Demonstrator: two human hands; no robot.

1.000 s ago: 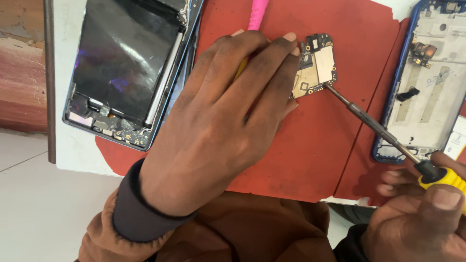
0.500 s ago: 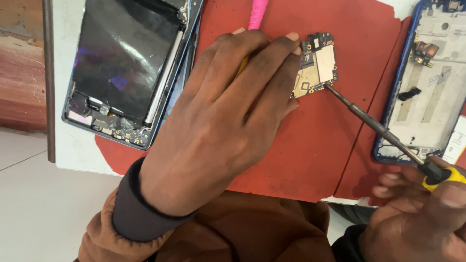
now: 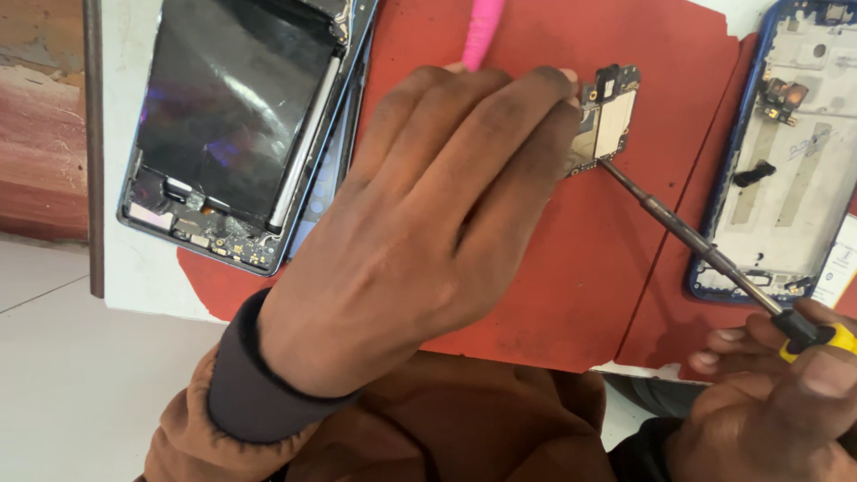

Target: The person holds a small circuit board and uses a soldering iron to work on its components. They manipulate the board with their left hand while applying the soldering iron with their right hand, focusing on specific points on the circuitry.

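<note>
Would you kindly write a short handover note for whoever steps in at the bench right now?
Left hand: fingertips press the small circuit board onto the red mat.
Right hand: grips the yellow-handled screwdriver, tip on the board's lower edge.
Opened phone with dark battery lies at left, blue phone frame at right, pink tool above.
Done: board is out of both phones.
Left: work on the board; whether screws remain cannot be told.
</note>
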